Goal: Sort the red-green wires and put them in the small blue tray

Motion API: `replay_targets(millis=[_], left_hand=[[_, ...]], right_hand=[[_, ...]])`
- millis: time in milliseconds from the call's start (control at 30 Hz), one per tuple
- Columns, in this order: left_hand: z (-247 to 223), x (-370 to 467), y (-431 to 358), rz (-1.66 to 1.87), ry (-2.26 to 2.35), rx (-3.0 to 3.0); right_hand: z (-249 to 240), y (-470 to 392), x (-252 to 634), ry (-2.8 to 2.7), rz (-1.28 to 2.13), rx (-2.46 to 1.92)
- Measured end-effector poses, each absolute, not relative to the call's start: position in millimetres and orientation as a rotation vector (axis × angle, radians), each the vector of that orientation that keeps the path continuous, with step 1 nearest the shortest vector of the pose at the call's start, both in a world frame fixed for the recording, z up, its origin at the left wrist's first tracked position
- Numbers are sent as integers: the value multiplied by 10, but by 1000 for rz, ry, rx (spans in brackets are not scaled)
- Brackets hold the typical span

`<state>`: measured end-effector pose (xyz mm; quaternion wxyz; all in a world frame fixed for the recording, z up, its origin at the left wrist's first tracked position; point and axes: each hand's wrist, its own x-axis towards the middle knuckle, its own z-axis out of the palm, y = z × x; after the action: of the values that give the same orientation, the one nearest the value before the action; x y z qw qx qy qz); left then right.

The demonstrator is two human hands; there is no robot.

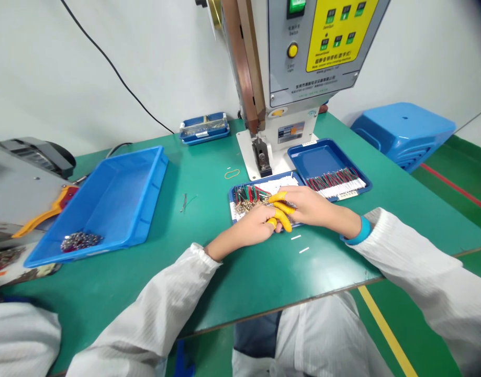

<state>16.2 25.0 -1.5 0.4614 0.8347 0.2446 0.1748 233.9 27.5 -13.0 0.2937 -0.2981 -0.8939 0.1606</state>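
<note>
My left hand (256, 226) and my right hand (309, 204) meet over the front of a blue tray (231, 201), both with yellow finger cots. Their fingers are bent and pressed together; anything between them is hidden. Inside this tray lie red, green and black wires (253, 193) with brass-coloured ends, beside a heap of small white tubes (277, 183). A second blue tray (316, 157), behind my right hand, has a row of wires with white ends (336, 182). Two white tubes (304, 250) lie on the table just in front of my hands.
A crimping machine (264, 157) stands behind the trays. On the left is a large blue bin (118, 196) with a pile of metal parts (81, 241). A rubber band (232, 173) and loose wires (187, 202) lie on the green table (201, 230). A blue stool (407, 128) stands right.
</note>
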Motion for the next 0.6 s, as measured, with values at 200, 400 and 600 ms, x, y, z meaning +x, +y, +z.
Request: replay_targets(millis=[200,400,600], left_hand=[[20,167,238,428,606,2053],[19,169,242,414,615,2050],[-1,164,245,429,605,2049]], right_hand=[[-117,273,2335,-2386,435,-786],[-128,276,2337,-2381,439,-788],[-121,274,2337,-2386,438,-795]])
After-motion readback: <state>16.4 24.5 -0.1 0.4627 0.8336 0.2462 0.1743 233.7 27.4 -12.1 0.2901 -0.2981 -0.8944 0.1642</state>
